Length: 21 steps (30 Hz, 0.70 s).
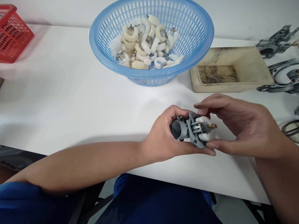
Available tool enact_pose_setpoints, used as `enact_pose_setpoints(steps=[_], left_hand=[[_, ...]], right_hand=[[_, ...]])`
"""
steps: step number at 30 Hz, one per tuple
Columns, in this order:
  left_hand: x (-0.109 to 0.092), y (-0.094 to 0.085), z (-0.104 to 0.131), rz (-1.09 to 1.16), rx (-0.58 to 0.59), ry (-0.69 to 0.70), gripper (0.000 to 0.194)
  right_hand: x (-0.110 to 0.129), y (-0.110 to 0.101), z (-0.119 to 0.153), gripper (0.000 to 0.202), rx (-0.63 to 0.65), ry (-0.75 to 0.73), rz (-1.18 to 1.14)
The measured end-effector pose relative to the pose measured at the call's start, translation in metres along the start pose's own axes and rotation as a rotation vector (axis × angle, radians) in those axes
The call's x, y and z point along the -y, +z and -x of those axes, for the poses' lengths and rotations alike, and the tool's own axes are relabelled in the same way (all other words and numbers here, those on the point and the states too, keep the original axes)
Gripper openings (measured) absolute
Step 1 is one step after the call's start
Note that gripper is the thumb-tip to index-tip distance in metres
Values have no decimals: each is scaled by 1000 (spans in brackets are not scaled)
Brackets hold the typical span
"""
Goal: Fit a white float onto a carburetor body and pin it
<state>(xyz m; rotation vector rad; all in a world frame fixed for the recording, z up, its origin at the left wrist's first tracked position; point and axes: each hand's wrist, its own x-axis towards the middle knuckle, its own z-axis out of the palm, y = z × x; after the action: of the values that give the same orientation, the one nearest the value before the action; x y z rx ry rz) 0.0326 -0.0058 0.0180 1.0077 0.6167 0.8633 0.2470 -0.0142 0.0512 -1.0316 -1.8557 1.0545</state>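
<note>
Two hands meet on the tabletop [70, 102] just in front of the blue basket [198, 34]: your left hand [163, 137] has its fingers clamped round the grey casting [189, 130], and your right hand [245, 127] pinches its white float [204, 119]. Right of the basket sits a tray [252, 67] of pins.

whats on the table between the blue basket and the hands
Head view: only bare white table between blue basket and the hands' grey metal part.
</note>
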Motion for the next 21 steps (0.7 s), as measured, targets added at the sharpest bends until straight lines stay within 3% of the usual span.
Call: enact_pose_setpoints(steps=[4, 10, 15, 18, 21], left_hand=[[1, -1, 0, -43, -26, 32, 72], [1, 0, 2, -41, -45, 59, 74], [0, -2, 0, -119, -81, 163, 96], [2, -5, 0, -183, -27, 240, 71], [4, -6, 1, -238, -13, 228, 50]], right_hand=[[6, 4, 2, 72, -104, 25, -35], [6, 8, 1, 68, -154, 52, -74], [-1, 10, 0, 65, -171, 76, -123], [-6, 10, -1, 65, -130, 86, -184], [-10, 9, -3, 63, -74, 147, -217]])
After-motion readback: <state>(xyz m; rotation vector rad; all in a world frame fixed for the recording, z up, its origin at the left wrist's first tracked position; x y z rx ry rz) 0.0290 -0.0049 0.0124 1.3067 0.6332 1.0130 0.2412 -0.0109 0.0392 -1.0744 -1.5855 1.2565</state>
